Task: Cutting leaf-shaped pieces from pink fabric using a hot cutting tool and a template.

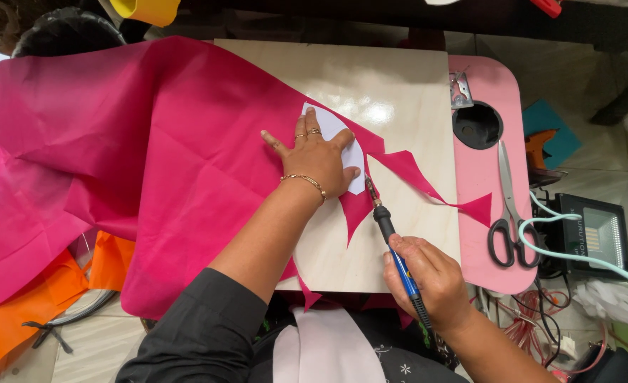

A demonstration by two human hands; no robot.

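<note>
At the far left, orange fabric [16, 312] lies low on the floor, partly under a large sheet of pink fabric [115, 156] that drapes from the left edge across onto the pale wooden board [392, 78]. The board sits on a pink counter [480, 206], whose bare right strip shows beside it. Near the middle, the left hand [317, 159] lies flat on the pink fabric with its fingers [308, 122] spread wide and gripping nothing, pressing down on a white paper template [335, 135] that shows from under the palm and fingertips. The cut edge of the fabric runs just right of this hand, with pointed pink strips trailing toward the right across the board. Just right of the template, the tip of a blue-handled hot cutting tool [392, 245] touches the fabric edge beside the left thumb. The right hand [427, 280] is wrapped around the tool's handle lower down, fingers closed tight on it, with the cord running back past the wrist. Further right on the counter lie a round dark hole [477, 125], a small metal clip [460, 90] above it, and black-handled scissors [509, 213] pointing up. At the far right, off the counter, a small floodlight [594, 234] rests with a pale green cable [576, 255] looping past it
</note>
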